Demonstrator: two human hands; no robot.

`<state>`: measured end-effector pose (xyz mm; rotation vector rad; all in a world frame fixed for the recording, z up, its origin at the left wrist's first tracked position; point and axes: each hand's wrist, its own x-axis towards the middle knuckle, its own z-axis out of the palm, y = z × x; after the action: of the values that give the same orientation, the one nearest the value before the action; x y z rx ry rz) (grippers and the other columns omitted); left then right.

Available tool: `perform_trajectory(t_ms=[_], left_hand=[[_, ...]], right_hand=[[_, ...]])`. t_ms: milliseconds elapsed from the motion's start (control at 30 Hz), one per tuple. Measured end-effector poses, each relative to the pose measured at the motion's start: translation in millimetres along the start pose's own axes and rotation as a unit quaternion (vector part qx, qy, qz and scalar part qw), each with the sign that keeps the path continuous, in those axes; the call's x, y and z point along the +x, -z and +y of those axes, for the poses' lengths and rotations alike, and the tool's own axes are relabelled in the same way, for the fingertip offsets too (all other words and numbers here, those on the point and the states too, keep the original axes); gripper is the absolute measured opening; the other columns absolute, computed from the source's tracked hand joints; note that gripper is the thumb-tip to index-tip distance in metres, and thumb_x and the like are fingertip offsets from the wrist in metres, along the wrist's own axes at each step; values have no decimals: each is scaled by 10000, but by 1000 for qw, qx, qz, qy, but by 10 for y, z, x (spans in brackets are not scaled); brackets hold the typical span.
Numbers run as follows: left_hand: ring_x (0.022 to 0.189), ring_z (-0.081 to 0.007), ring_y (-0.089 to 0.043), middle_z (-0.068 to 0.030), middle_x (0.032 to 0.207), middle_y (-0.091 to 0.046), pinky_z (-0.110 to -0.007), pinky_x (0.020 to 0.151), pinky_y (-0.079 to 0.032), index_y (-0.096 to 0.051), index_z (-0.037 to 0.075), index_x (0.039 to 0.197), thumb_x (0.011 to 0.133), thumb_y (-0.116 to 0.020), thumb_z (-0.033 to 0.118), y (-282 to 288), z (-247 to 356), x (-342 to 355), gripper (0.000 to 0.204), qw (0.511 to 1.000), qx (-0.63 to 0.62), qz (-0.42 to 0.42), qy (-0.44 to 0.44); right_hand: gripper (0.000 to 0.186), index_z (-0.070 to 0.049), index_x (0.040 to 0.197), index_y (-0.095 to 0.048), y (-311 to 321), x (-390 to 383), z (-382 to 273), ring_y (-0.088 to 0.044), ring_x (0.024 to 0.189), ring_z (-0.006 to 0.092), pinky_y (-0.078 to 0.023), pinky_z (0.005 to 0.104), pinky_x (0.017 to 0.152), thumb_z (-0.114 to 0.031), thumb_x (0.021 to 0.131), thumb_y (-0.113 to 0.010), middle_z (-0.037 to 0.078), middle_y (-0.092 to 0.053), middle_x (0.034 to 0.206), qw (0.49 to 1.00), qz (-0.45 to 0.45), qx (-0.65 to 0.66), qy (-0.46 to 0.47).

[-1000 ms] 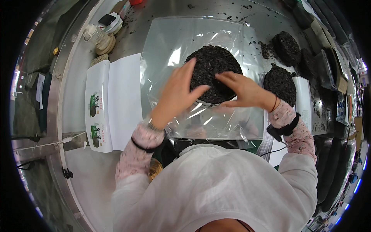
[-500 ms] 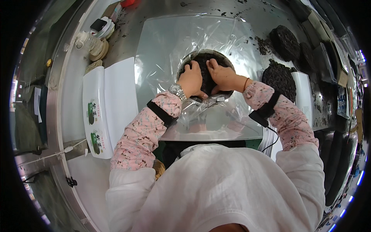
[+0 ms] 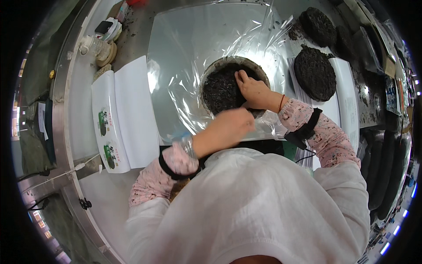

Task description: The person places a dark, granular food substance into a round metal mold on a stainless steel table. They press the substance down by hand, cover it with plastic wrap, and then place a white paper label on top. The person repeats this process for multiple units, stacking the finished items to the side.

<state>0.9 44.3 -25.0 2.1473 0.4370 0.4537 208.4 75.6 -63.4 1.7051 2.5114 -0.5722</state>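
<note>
A round mould (image 3: 206, 75) with a pale rim stands before me, and a dark, shredded, seaweed-like mass (image 3: 221, 91) fills it. My right hand (image 3: 260, 93) rests on the right side of this mass, its fingertips on the far part and the thumb nearer me. The hand looks open, though some fingers are hidden. My left hand (image 3: 226, 130) is off the mass, over the near edge of the mould. Motion smears its fingers, so their grip does not show. Clear plastic film (image 3: 187, 94) lies crumpled around and under the mould.
A pale board (image 3: 169, 48) lies beneath the film. To the right are dark round cakes (image 3: 314, 74) (image 3: 318, 27) and stacked white sheets (image 3: 345, 83). Printed white wrappers (image 3: 105, 127) lie left, near a plastic jar (image 3: 96, 49) and a small black device (image 3: 103, 27).
My left hand has lifted off the dark mass and come back toward me, uncovering its left part. My right hand stays on the mass. The whole view has shifted slightly.
</note>
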Motion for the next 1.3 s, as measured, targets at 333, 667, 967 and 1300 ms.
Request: perform_trajectory(t_ms=[333,667,967,1300], left_hand=[[842,-263,-648,-66,927,-636,-390,705,-535,-672,62,1124,905,-713,235,153,691,-484,282,978,177,-104,-29],[815,-348,-696,-159,897,-658,-500,734,-541,-585,20,952,943,-658,202,-524,905,82,196,972,121,-192,-64],[1010,-247,-669,-102,1023,-712,-371,918,-542,-656,-29,1207,1031,-645,260,630,391,107,339,931,17,339,132],[594,-30,-444,42,720,-538,-217,485,-340,-684,-11,1071,1016,-700,232,638,-1005,-1558,250,754,-105,517,391]], right_hand=[[1261,170,1524,-284,32,-126,-2,-628,1152,402,-584,441,920,-317,592,-979,268,-402,1425,1000,20,16,-1],[1273,191,1511,-280,44,-62,-7,-628,1141,400,-570,434,951,-356,598,-978,277,-401,1405,1000,-11,7,11],[1052,128,1477,-410,42,-6,33,-605,1191,378,-556,426,957,-388,708,-911,229,-496,1339,998,62,5,25],[929,-140,1518,-488,-209,5,-238,-430,1368,353,-484,533,902,-637,784,-766,128,-494,1460,976,176,-101,79]])
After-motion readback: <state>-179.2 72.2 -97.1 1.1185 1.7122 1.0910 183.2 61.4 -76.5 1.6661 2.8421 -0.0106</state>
